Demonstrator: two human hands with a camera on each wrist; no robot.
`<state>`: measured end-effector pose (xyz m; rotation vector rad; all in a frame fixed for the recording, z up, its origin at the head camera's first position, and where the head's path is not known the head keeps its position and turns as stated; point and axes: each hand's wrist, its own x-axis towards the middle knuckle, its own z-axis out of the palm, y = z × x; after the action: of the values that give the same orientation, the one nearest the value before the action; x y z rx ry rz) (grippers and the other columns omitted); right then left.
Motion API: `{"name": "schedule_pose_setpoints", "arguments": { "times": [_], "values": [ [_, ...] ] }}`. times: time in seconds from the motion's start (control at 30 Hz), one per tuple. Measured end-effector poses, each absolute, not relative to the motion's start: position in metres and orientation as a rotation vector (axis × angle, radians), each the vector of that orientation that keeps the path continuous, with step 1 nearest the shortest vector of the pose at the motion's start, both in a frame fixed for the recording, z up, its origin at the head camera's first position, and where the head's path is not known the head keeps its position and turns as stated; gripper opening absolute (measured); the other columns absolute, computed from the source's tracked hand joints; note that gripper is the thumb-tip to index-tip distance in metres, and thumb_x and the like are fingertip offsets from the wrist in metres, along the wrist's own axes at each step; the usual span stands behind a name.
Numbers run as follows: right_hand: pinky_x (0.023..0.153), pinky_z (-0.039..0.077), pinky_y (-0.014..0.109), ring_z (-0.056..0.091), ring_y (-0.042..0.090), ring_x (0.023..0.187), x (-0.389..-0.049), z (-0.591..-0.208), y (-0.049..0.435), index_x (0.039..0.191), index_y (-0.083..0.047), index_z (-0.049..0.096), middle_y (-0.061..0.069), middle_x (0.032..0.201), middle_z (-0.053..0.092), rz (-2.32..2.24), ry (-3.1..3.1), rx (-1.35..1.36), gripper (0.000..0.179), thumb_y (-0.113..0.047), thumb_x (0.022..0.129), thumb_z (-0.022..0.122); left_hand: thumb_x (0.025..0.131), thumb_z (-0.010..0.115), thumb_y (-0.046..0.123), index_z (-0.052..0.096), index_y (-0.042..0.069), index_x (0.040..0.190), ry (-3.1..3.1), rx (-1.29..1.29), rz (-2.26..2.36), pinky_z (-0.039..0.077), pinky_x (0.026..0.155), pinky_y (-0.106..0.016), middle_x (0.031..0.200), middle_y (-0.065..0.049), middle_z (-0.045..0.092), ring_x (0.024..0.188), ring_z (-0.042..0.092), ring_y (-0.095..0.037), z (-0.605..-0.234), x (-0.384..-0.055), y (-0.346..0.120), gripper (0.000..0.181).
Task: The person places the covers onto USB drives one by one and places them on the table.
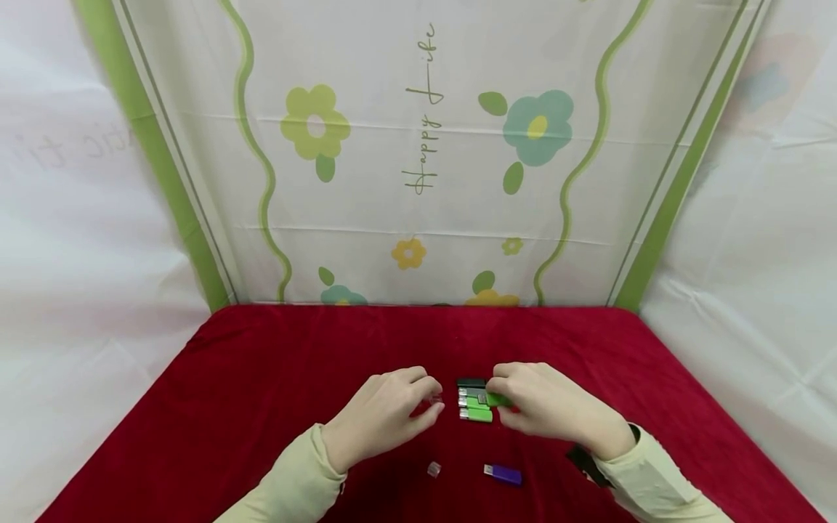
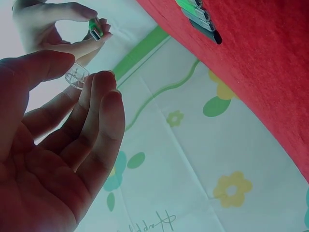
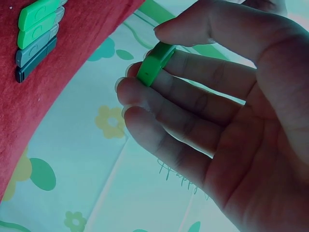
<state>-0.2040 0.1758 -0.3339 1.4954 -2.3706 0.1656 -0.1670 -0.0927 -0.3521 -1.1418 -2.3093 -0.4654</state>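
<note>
My left hand point(image 1: 386, 408) pinches a small clear plastic cap point(image 2: 77, 76) between thumb and fingertips, above the table. To its right, my right hand point(image 1: 552, 404) holds a green USB flash drive point(image 3: 155, 65) between thumb and fingers. Its metal plug points toward the left hand, and the cap and drive are apart. Under and beside the right hand lies a row of flash drives: a black one point(image 1: 469, 383), a grey one point(image 3: 36, 47) and two green ones, the nearest green drive point(image 1: 479, 415) showing fully. The right hand partly hides the row in the head view.
Nearer the front edge lie a purple flash drive point(image 1: 505, 474) with its plug bare and another clear cap point(image 1: 434, 469). A red cloth point(image 1: 275, 378) covers the table. White curtains with a flower print point(image 1: 366, 211) stand behind and on both sides.
</note>
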Motion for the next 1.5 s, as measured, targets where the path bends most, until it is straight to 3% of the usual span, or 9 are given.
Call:
{"name": "schedule_pose_setpoints", "arguments": {
  "times": [0.37, 0.67, 1.5],
  "values": [
    [0.051, 0.033, 0.018, 0.033, 0.003, 0.056, -0.203, -0.334, 0.177, 0.072, -0.018, 0.056, -0.013, 0.069, 0.036, 0.151, -2.366, 1.481, 0.024, -0.006, 0.070, 0.076, 0.088, 0.074, 0.019, 0.071, 0.014, 0.092, -2.387, -1.151, -0.450, 0.039, 0.053, -0.009, 0.082, 0.006, 0.060, 0.062, 0.052, -0.001, -0.358, -0.167, -0.089, 0.007],
    [0.052, 0.035, 0.017, 0.034, 0.004, 0.057, -0.203, -0.336, 0.176, 0.078, -0.015, 0.063, -0.011, 0.071, 0.038, 0.145, -2.385, 1.486, 0.018, -0.005, 0.073, 0.077, 0.088, 0.075, 0.020, 0.071, 0.014, 0.094, -2.392, -1.161, -0.431, 0.040, 0.055, -0.009, 0.084, 0.006, 0.060, 0.063, 0.052, -0.001, -0.360, -0.166, -0.088, 0.010],
    [0.050, 0.032, 0.015, 0.031, 0.003, 0.057, -0.200, -0.338, 0.170, 0.075, -0.017, 0.059, -0.011, 0.072, 0.035, 0.163, -2.323, 1.521, 0.021, -0.004, 0.073, 0.076, 0.089, 0.074, 0.020, 0.071, 0.014, 0.095, -2.373, -1.170, -0.440, 0.039, 0.055, -0.009, 0.085, 0.005, 0.061, 0.063, 0.049, -0.001, -0.364, -0.165, -0.084, 0.010]
  ]
}}
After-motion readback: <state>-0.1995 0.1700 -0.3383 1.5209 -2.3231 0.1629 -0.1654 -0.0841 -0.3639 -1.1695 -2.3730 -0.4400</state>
